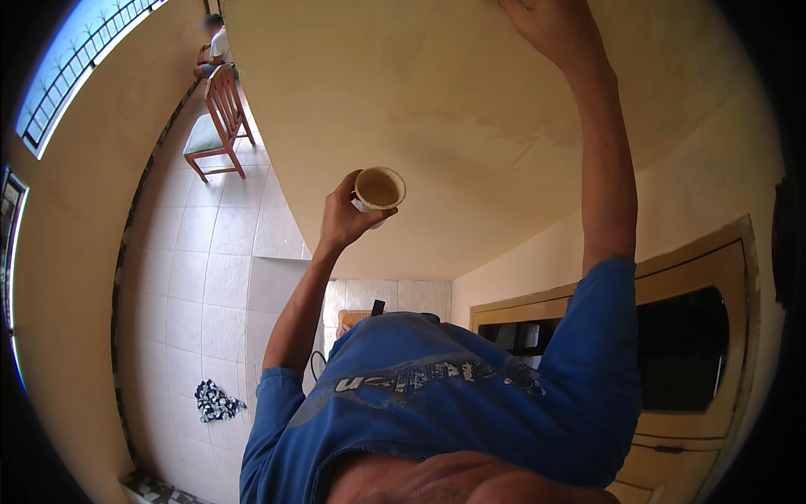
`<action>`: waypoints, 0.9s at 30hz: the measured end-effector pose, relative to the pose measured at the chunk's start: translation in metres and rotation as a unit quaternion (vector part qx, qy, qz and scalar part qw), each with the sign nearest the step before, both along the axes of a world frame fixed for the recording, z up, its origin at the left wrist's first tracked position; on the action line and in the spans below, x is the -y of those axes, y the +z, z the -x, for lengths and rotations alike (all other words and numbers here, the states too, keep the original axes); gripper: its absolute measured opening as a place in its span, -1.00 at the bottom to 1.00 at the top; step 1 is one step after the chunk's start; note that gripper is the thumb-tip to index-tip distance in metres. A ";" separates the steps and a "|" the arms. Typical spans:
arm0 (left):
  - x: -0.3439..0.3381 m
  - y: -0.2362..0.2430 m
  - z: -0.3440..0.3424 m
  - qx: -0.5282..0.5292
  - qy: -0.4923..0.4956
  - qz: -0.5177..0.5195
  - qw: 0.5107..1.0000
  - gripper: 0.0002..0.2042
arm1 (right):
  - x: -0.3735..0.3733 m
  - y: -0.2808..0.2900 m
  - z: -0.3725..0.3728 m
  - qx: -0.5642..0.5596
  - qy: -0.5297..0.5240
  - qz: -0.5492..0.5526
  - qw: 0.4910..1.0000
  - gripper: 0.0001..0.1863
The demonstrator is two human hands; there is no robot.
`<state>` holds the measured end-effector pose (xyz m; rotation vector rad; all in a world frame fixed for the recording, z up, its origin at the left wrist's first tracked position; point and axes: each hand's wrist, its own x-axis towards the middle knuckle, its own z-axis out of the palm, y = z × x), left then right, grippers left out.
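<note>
My left hand (342,220) is raised and grips a small pale cup (379,189) from below and behind. The cup stands upright and holds a tan liquid or paste. My right hand (550,23) reaches far up, with the arm stretched out, and rests against the cream wall (437,101). Its fingers run out of the picture at the top edge, so whatever they may hold is hidden. My blue shirt (437,403) fills the lower middle.
A wooden chair (220,118) with a pale seat stands on the white tiled floor (210,277); another person (214,46) sits beyond it. A patterned cloth (217,401) lies on the tiles. A wooden-framed dark opening (688,344) is at right, a barred window (75,67) upper left.
</note>
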<state>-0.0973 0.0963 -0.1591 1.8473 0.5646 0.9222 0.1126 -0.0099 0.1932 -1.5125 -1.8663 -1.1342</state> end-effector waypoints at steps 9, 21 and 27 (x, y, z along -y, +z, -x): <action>-0.002 -0.004 0.001 0.001 -0.009 -0.008 1.000 -0.17 | 0.016 -0.103 -0.015 -0.204 -0.038 0.199 0.958 -0.75; -0.006 -0.006 0.001 -0.009 -0.020 -0.009 1.000 -0.17 | -0.010 -0.053 -0.061 -0.212 -0.042 0.181 0.959 -0.78; -0.006 -0.001 -0.002 0.001 -0.038 -0.022 0.999 -0.17 | 0.009 0.050 -0.018 -0.119 -0.077 0.068 0.988 -0.83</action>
